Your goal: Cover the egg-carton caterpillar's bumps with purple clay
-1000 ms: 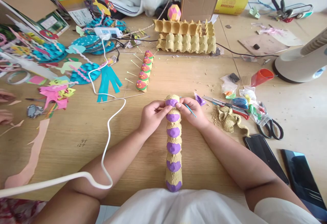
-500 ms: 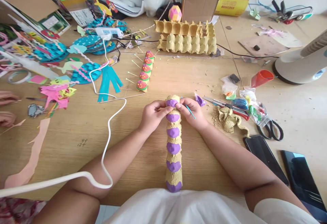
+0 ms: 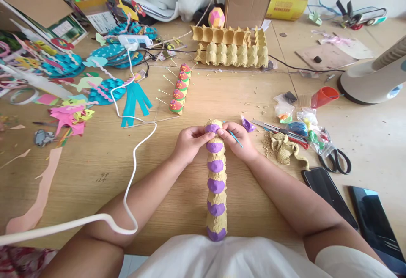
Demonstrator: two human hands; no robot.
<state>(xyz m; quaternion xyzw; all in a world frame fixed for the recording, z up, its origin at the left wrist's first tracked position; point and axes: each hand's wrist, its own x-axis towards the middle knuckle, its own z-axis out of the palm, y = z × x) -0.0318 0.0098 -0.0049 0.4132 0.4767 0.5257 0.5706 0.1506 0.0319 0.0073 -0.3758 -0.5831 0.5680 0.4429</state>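
Note:
A long egg-carton strip (image 3: 217, 197) with purple clay patches on its bumps points away from my body, its near end by my shirt. My left hand (image 3: 192, 142) grips the far end from the left, thumb on the top purple patch. From the right, my right hand (image 3: 237, 140) pinches the same end. A thin blue tool (image 3: 235, 139) sticks out from between the fingers of my right hand. Beyond my hands lies a finished-looking strip (image 3: 180, 88) with red and green faces and pins in its sides.
Egg cartons (image 3: 236, 53) stand at the back. On the right are a utility knife (image 3: 279, 132), clay packets (image 3: 298, 128), scissors (image 3: 336, 159) and two phones (image 3: 328, 193). A white cable (image 3: 135, 163) crosses on the left, near paper crafts (image 3: 68, 117).
The far end of the purple-patched strip has shifted slightly left, and its near end slightly toward me. Another person's hands at the left edge have gone from view. My grips look the same.

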